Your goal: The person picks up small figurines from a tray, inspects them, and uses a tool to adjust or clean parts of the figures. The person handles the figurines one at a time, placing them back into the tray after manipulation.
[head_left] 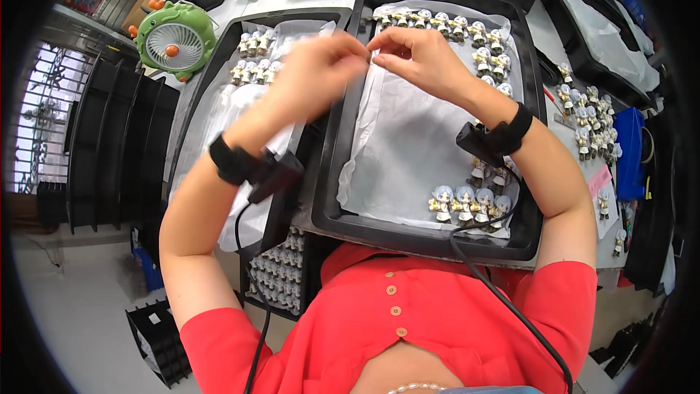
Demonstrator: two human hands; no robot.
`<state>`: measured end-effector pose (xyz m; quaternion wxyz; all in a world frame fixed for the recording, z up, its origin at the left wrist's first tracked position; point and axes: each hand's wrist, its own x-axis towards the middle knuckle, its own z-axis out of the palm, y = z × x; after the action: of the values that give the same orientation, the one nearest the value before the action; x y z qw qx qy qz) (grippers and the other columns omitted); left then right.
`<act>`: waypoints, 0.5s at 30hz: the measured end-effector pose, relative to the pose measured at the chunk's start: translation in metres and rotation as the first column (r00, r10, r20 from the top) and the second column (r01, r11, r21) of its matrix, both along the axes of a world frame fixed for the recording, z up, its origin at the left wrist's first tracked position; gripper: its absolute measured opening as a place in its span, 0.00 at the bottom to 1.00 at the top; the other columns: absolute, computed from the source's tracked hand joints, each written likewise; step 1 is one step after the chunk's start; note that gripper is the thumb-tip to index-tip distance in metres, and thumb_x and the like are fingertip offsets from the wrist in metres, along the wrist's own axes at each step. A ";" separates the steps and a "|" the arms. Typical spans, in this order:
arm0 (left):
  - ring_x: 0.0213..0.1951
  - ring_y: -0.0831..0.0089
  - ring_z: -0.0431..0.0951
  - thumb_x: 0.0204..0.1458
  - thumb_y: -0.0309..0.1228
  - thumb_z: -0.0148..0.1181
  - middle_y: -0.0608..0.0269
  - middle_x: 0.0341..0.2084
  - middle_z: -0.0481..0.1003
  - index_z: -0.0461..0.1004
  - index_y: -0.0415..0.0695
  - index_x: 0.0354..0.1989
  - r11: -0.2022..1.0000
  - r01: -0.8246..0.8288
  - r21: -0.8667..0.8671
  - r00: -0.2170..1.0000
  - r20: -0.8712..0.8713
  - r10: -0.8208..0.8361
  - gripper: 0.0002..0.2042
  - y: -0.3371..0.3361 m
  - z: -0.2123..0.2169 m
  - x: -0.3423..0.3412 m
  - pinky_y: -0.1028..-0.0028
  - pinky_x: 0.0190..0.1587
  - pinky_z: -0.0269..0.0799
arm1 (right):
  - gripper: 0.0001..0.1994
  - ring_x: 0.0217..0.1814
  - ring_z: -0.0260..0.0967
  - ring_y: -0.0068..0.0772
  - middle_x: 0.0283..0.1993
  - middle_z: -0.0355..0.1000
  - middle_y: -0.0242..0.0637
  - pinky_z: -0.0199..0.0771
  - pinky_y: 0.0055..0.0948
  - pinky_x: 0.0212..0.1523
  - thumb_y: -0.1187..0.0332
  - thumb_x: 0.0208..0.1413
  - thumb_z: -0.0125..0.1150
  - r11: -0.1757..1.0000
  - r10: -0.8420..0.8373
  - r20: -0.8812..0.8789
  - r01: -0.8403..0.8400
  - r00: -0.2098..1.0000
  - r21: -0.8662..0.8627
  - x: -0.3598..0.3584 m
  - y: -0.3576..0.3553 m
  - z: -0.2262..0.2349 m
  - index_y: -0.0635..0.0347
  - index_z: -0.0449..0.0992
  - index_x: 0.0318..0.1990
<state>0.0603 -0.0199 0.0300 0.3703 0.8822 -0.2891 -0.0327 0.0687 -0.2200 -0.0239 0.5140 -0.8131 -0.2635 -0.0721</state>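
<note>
— Two hands up over the trays. What are they doing?

— The left hand (321, 66) and the right hand (419, 58) meet fingertip to fingertip above the near edge between two black trays. Both sets of fingers are pinched together on something very small; it is hidden between the fingertips, so I cannot tell what it is.

— What lies under them?

— The right tray (437, 244) is lined with a white sheet (408, 146). Small grey-haired figurines (470, 204) stand in a row along its near side, and more of them run along the far edge and down the right side. The left tray (219, 51) also has a white liner and a cluster of the same figurines (255, 58) at its far end.

— Anything in the way?

— Each wrist wears a black band carrying a small black device with a cable. The left forearm crosses the left tray and covers much of its liner; the right forearm hides part of the figurines on the right tray's right side.

— And around the trays?

— A green desk fan (175, 38) stands to the far left, more figurines (583, 113) stand loose on the table at right, and another batch sits in a lower tray (281, 273) near the red shirt. Empty black trays (117, 146) are stacked at left.
</note>
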 end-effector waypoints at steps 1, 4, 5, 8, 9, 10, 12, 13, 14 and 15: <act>0.29 0.76 0.75 0.49 0.29 0.58 0.58 0.32 0.75 0.74 0.40 0.41 0.988 0.109 0.111 0.990 -0.106 -0.097 0.12 -0.014 -0.006 -0.018 0.77 0.34 0.70 | 0.09 0.34 0.71 0.20 0.32 0.75 0.33 0.71 0.20 0.38 0.71 0.52 0.58 1.000 -0.018 -0.003 0.018 1.000 0.011 0.003 -0.003 -0.003 0.65 0.75 0.40; 0.27 0.61 0.77 0.47 0.32 0.59 0.49 0.34 0.75 0.70 0.41 0.48 0.835 0.453 0.312 0.862 -0.393 -0.321 0.18 -0.050 -0.011 -0.066 0.68 0.33 0.72 | 0.09 0.35 0.72 0.19 0.33 0.75 0.33 0.72 0.20 0.38 0.71 0.53 0.58 0.998 -0.044 0.018 0.044 0.999 0.035 0.003 -0.003 0.001 0.65 0.75 0.40; 0.28 0.56 0.77 0.47 0.32 0.60 0.45 0.34 0.75 0.68 0.41 0.49 0.793 0.521 0.316 0.819 -0.446 -0.361 0.20 -0.057 -0.025 -0.075 0.65 0.33 0.72 | 0.09 0.35 0.72 0.19 0.33 0.75 0.33 0.72 0.20 0.38 0.71 0.53 0.58 0.999 -0.041 0.026 0.040 0.999 0.037 0.003 -0.002 0.003 0.65 0.75 0.40; 0.29 0.53 0.77 0.45 0.38 0.61 0.45 0.28 0.76 0.68 0.38 0.49 0.673 0.629 0.388 0.764 -0.469 -0.444 0.24 -0.082 -0.057 -0.083 0.63 0.33 0.72 | 0.10 0.35 0.74 0.27 0.32 0.76 0.40 0.73 0.24 0.38 0.71 0.49 0.59 0.997 -0.058 0.055 0.055 0.997 0.061 0.001 -0.002 0.002 0.65 0.76 0.38; 0.28 0.55 0.78 0.45 0.39 0.61 0.46 0.25 0.76 0.68 0.37 0.48 0.655 0.641 0.400 0.754 -0.489 -0.439 0.24 -0.089 -0.070 -0.082 0.64 0.32 0.72 | 0.09 0.35 0.74 0.27 0.32 0.76 0.39 0.73 0.24 0.38 0.71 0.49 0.59 0.998 -0.048 0.056 0.045 0.997 0.054 0.000 -0.001 0.001 0.65 0.76 0.38; 0.27 0.56 0.78 0.45 0.41 0.61 0.47 0.23 0.76 0.68 0.36 0.47 0.635 0.652 0.414 0.744 -0.508 -0.433 0.25 -0.096 -0.073 -0.082 0.64 0.32 0.72 | 0.09 0.35 0.74 0.27 0.32 0.76 0.39 0.73 0.24 0.38 0.71 0.49 0.59 0.998 -0.040 0.059 0.037 0.997 0.050 -0.001 -0.001 0.002 0.65 0.76 0.38; 0.24 0.58 0.77 0.44 0.43 0.61 0.50 0.20 0.75 0.69 0.35 0.43 0.615 0.668 0.419 0.716 -0.586 -0.379 0.25 -0.109 -0.072 -0.081 0.64 0.31 0.72 | 0.09 0.34 0.74 0.27 0.31 0.76 0.39 0.73 0.24 0.37 0.71 0.49 0.60 0.999 -0.027 0.064 0.024 0.998 0.044 -0.004 -0.001 0.003 0.65 0.76 0.37; 0.22 0.59 0.77 0.44 0.44 0.62 0.51 0.19 0.75 0.69 0.35 0.41 0.604 0.676 0.422 0.700 -0.623 -0.348 0.25 -0.114 -0.070 -0.080 0.64 0.30 0.72 | 0.09 0.34 0.74 0.27 0.31 0.76 0.39 0.73 0.24 0.37 0.71 0.49 0.60 0.999 -0.014 0.065 0.011 0.998 0.037 -0.006 0.000 0.005 0.65 0.76 0.37; 0.19 0.62 0.76 0.43 0.42 0.62 0.53 0.19 0.75 0.68 0.35 0.37 0.628 0.681 0.376 0.693 -0.608 -0.387 0.22 -0.115 -0.088 -0.077 0.65 0.27 0.73 | 0.09 0.34 0.74 0.27 0.31 0.76 0.39 0.73 0.24 0.38 0.71 0.49 0.60 1.000 -0.002 0.066 0.000 0.998 0.031 -0.008 0.001 0.008 0.65 0.76 0.37; 0.19 0.63 0.76 0.42 0.41 0.62 0.53 0.19 0.74 0.68 0.35 0.37 0.642 0.667 0.378 0.697 -0.621 -0.358 0.22 -0.115 -0.086 -0.078 0.66 0.26 0.73 | 0.09 0.34 0.74 0.26 0.31 0.76 0.39 0.73 0.24 0.38 0.71 0.49 0.60 1.000 0.000 0.065 -0.002 0.998 0.027 -0.010 0.001 0.009 0.65 0.76 0.37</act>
<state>-0.0176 -0.1349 -0.0558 0.1183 0.7861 -0.4071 -0.4498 0.0591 -0.2193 -0.0145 0.5160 -0.8033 -0.2794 -0.1017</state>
